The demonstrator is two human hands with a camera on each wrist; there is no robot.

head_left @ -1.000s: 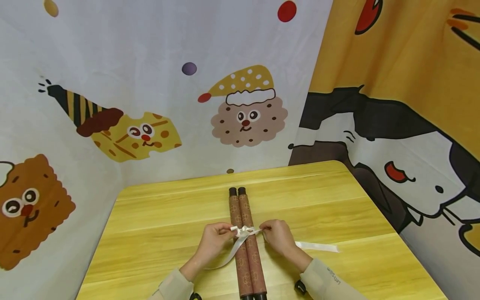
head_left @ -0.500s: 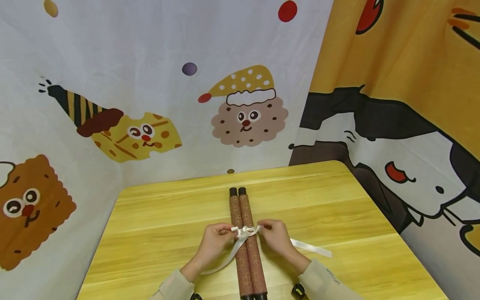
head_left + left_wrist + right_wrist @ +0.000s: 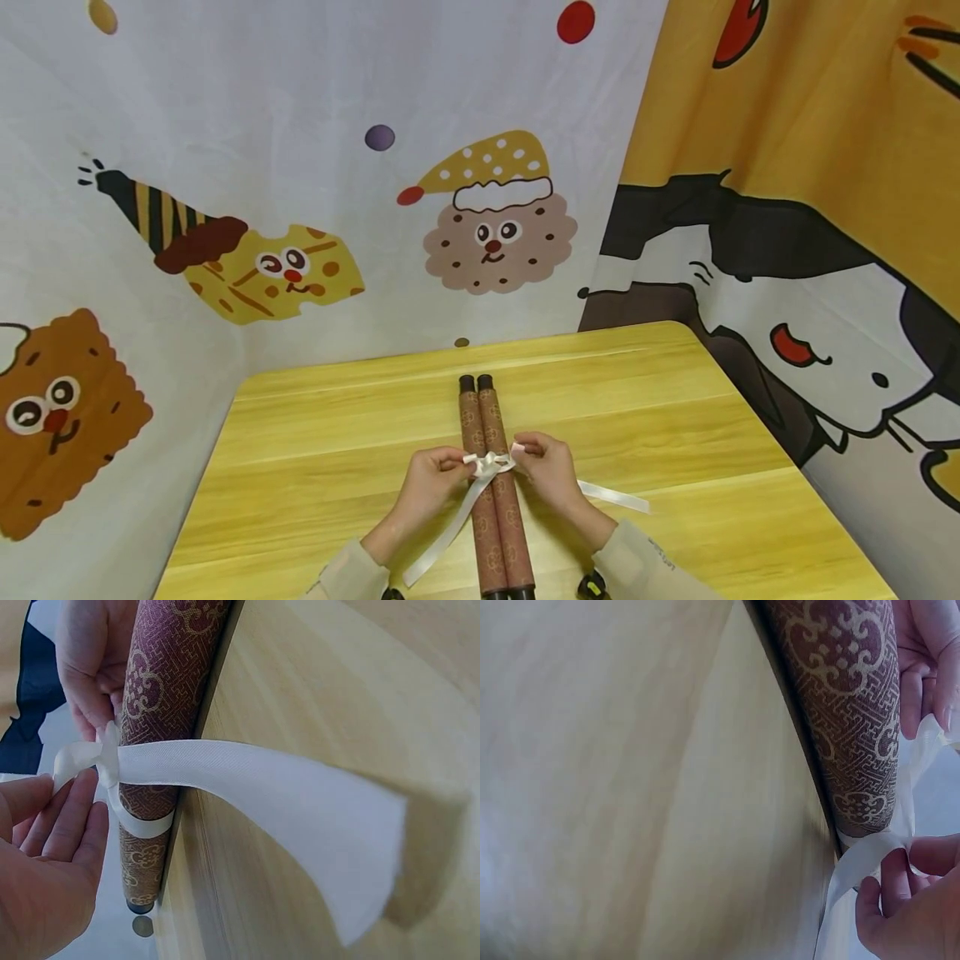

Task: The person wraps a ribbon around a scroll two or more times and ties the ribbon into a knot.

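Note:
Two rolled scrolls (image 3: 487, 517) in brown patterned cloth with black end knobs lie side by side, pointing away from me. A white ribbon (image 3: 491, 464) goes round both, with a looped knot on top. My left hand (image 3: 429, 483) pinches the loop left of the knot between thumb and fingertips. On the other side, my right hand (image 3: 551, 473) pinches the ribbon between thumb and forefinger, close to the scrolls. In the left wrist view one broad ribbon tail (image 3: 300, 802) curves out over the table. Past the right hand, the other tail (image 3: 615, 497) extends rightward.
The scrolls rest on a wood-grain table (image 3: 322, 433) with rounded far corners. A white cloth with cartoon prints (image 3: 300, 100) hangs behind it, and a yellow cartoon curtain (image 3: 750, 125) hangs on the right.
My right hand has shifted slightly left and up, its fingertips still on the ribbon. The right tail has slid left; the left tail has swung lower. The left hand is almost still.

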